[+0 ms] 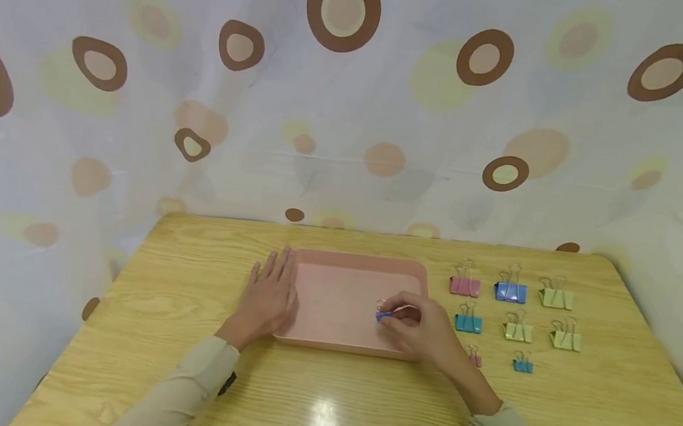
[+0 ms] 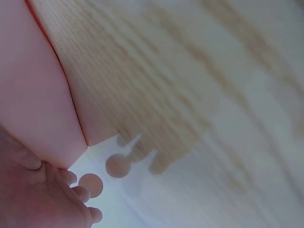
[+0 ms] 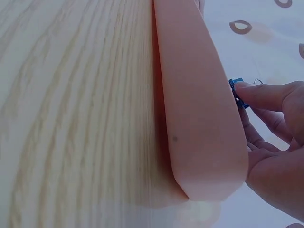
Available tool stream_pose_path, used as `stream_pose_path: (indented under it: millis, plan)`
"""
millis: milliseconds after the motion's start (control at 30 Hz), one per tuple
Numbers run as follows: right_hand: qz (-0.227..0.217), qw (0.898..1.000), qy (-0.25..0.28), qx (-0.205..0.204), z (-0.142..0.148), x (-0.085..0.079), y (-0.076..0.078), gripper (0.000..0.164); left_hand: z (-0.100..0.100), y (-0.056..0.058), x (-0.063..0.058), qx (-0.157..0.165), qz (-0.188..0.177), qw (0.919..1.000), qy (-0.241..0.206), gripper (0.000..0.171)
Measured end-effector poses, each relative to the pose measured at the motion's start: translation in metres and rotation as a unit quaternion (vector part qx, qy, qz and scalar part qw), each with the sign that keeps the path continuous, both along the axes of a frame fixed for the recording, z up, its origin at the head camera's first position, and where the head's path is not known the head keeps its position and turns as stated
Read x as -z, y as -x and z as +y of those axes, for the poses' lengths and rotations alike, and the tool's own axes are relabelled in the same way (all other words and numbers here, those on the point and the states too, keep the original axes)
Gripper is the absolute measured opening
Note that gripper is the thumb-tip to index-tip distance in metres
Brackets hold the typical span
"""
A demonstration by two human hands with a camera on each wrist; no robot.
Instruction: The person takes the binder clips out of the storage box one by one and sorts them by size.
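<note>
A small blue binder clip (image 1: 383, 315) is pinched between the thumb and fingers of my right hand (image 1: 424, 325), over the right part of a pink tray (image 1: 330, 346). In the right wrist view the same clip (image 3: 239, 92) shows just past the tray's wall (image 3: 199, 104), with a wire handle sticking out. My left hand (image 1: 268, 298) rests at the tray's left edge, fingers straight and pointing away from me. The left wrist view shows that hand (image 2: 42, 194) against the tray's side (image 2: 38, 90).
Right of the tray stand binder clips in rows: a large pink one (image 1: 464, 287), a large blue one (image 1: 510, 292), several pale green ones, a teal one (image 1: 468, 323), a small pink one (image 1: 475, 359) and a small teal one (image 1: 523, 366). A patterned cloth (image 1: 356, 100) hangs behind the wooden table (image 1: 264, 404).
</note>
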State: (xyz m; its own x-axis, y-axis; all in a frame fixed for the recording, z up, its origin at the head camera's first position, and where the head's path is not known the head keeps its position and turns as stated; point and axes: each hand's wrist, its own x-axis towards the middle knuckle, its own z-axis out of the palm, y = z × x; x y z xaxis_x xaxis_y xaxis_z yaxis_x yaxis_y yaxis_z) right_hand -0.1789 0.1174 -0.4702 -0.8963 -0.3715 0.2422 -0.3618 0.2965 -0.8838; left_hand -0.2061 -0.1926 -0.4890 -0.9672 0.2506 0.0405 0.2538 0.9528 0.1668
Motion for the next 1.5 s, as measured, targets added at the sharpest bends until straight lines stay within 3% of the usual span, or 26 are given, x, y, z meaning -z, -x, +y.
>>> stream_pose_path:
  millis: [300,733,1000,1267,1500]
  plan:
    - [-0.036,0.999,0.017,0.001,0.025,-0.007,-0.015,0.012,0.000,0.000,-0.002,-0.003,-0.005,1.0000,0.002,0.062]
    - [0.002,0.999,-0.001,0.043,0.076,-0.009,-0.045,0.014,-0.001,-0.004,-0.003,0.004,-0.004,0.9999,0.011,0.061]
    - [-0.030,0.998,0.008,0.048,0.105,-0.019,-0.059,0.015,0.000,-0.008,0.002,0.006,-0.005,0.9999,-0.014,0.061]
    - [-0.004,0.993,-0.050,0.112,0.135,-0.019,-0.066,0.015,0.004,-0.006,0.001,0.001,-0.004,0.9999,-0.011,0.061]
    - [0.000,0.990,-0.058,0.127,0.167,-0.013,-0.070,0.014,0.007,-0.004,0.003,0.002,-0.005,0.9999,-0.011,0.062]
